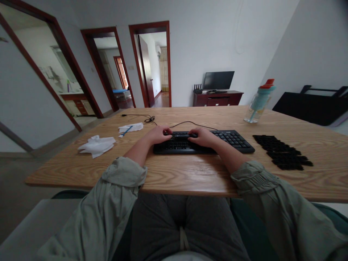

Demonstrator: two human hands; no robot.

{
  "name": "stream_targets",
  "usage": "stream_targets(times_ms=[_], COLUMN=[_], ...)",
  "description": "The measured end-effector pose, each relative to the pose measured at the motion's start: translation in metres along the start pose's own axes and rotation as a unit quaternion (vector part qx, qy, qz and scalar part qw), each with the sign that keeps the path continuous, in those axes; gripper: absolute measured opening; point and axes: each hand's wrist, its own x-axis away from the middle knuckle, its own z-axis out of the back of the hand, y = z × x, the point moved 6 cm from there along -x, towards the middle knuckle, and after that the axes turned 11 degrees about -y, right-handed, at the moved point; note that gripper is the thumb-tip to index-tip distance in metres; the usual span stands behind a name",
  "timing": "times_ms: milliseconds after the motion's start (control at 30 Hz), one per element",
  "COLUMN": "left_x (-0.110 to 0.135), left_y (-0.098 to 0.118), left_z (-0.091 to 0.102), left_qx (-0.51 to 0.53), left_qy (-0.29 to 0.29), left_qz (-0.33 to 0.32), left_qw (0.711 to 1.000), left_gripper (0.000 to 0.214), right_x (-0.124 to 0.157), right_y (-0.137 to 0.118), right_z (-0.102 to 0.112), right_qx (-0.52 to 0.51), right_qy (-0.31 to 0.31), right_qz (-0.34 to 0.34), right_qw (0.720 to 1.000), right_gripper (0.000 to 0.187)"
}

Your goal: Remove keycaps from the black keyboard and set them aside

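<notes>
A black keyboard (233,139) lies on the wooden table (190,174) in front of me, its cable running to the back left. My left hand (159,134) rests on the keyboard's upper left part, fingers curled down on it. My right hand (202,137) lies on its middle, fingers bent onto the top rows. Part of the left key area looks stripped of keycaps, though it is too dark to tell for sure. A batch of loose black keycaps (282,152) is laid out in rows on the table to the right of the keyboard.
Crumpled white tissue (96,145) and a second tissue with a blue stick (130,128) lie at the left. A clear water bottle with a teal and red lid (259,103) stands at the back right. A dark chair (312,105) is beyond the table's right side.
</notes>
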Motion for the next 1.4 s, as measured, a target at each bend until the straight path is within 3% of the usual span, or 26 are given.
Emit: stream_targets(times_ms=[467, 767, 1033, 1400], left_x=[-0.0008, -0.0007, -0.0011, 0.0], left_y=[0.001, 0.0007, 0.0018, 0.0039], left_z=[-0.0047, -0.0015, -0.005, -0.0005], left_qx=[0.005, 0.006, 0.002, -0.011], left_qy=[-0.03, 0.007, -0.033, 0.007], left_qz=[-0.001, -0.017, 0.0, -0.007], left_qw=[1.0, 1.0, 0.999, 1.0], left_gripper=[0.028, 0.028, 0.027, 0.027], right_x=[0.001, 0.0004, 0.0004, 0.0009], right_y=[-0.0009, -0.0004, -0.0002, -0.0016], right_z=[0.0004, 0.0004, 0.0004, 0.0012], right_qx=[-0.004, -0.005, -0.009, -0.007], right_qy=[-0.004, -0.004, -0.003, -0.001], right_qz=[-0.009, -0.006, -0.01, -0.004], right_qw=[1.0, 1.0, 1.0, 1.0], right_gripper=[0.031, 0.033, 0.034, 0.031])
